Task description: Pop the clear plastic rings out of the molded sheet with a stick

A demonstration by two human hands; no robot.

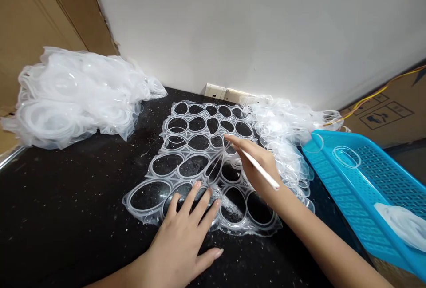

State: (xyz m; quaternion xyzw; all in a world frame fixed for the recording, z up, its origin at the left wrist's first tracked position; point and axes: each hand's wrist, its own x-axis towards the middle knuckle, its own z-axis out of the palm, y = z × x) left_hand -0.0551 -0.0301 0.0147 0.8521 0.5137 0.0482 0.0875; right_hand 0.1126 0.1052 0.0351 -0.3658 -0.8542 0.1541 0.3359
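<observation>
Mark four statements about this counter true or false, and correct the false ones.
The right hand holds a thin white stick: true.

The left hand holds the stick too: false; it lies spread on a clear plastic sheet with oval holes.

A clear plastic ring lies in the blue tray: true.

The sheet rests on pale wood: false; it lies on a black speckled countertop.

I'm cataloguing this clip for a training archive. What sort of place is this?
Probably a small manual piecework corner, perhaps in a workshop or home: a clear moulded plastic sheet lies on a black speckled countertop, beside a heap of clear plastic offcuts, a blue plastic tray and cardboard cartons.
</observation>
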